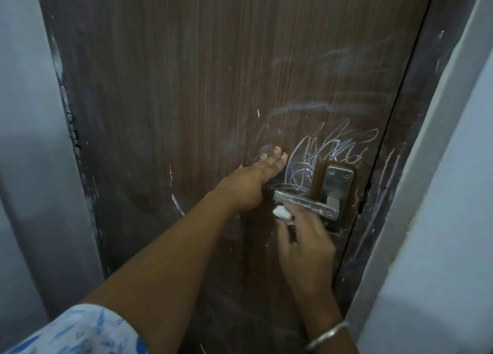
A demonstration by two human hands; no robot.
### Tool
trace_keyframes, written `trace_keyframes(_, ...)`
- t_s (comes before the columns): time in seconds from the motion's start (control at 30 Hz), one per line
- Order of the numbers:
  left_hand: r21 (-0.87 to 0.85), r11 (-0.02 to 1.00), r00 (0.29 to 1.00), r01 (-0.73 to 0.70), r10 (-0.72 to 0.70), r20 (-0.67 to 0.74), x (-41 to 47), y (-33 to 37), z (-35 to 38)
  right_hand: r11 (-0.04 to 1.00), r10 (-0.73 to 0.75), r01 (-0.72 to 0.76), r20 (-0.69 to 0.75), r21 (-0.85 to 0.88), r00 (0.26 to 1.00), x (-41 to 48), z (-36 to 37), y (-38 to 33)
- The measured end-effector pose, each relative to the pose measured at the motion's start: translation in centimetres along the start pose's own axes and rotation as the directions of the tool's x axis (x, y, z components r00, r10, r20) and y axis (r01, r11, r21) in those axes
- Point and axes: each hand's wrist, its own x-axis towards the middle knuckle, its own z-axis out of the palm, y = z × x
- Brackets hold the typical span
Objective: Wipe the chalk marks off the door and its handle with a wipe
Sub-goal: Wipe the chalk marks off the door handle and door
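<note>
1. Head view: braces the left hand (250,183) flat on the door (186,87), fingers straight, just left of the handle (304,203); probably to steady the panel against the rubbing.
2. Grips a small white wipe (281,213) in the right hand (306,236), fingers curled round it, and holds it at the lever's free end from below, where pale chalky smears show on the metal.
3. Leaves the chalk scribble (328,151) untouched for now, just above the handle and beside the left fingertips; shows fainter smears higher up.
4. Judging by this: handle in hand first, most of the door yet to do.
5. Shows a bangle (325,336) on the right wrist and a printed sleeve (80,332) on the left arm.
</note>
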Motion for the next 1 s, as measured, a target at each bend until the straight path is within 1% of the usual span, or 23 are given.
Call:
trace_keyframes(0.07,0.001,1.0,1.0,-0.005,0.005,-0.002,0.0,-0.1,0.1,0.996,-0.062,0.058,-0.051,-0.062,0.997,0.1,1.5,0.1)
trace_keyframes(0.17,-0.003,1.0,1.0,-0.01,0.01,0.0,0.1,-0.3,0.2,0.989,-0.108,0.095,-0.117,-0.111,0.987,0.6,2.7,-0.2)
trace_keyframes(0.33,-0.006,1.0,1.0,-0.016,0.016,0.002,0.1,-0.4,0.1,0.985,-0.085,0.058,-0.169,-0.162,0.982,1.2,3.6,-0.5)
trace_keyframes(0.5,-0.004,1.0,1.0,-0.008,0.008,0.013,0.0,-0.2,0.0,0.987,-0.058,0.035,-0.146,-0.154,0.988,0.2,3.6,-0.3)
trace_keyframes(0.6,-0.016,1.0,1.0,-0.012,0.012,0.012,0.0,-0.3,0.0,0.988,-0.063,0.039,-0.156,-0.152,0.986,1.1,3.5,-0.7)
trace_keyframes(0.7,-0.018,1.0,1.0,-0.018,0.018,0.006,0.0,-0.4,0.2,0.993,-0.038,0.02,-0.156,-0.117,0.987,2.0,3.7,-0.8)
trace_keyframes(0.77,-0.012,1.0,1.0,-0.015,0.015,0.01,0.1,-0.4,0.2,0.994,-0.014,0.0,-0.138,-0.106,0.99,1.9,3.7,-0.9)
trace_keyframes(0.93,0.009,1.0,1.0,-0.002,0.001,0.02,0.1,-0.1,0.1,0.987,0.017,-0.027,-0.06,-0.156,0.998,1.2,2.9,-1.3)
trace_keyframes(1.0,0.017,1.0,1.0,0.004,-0.004,0.023,0.0,0.0,0.0,0.989,0.041,-0.053,-0.09,-0.136,0.995,1.6,2.6,-1.2)
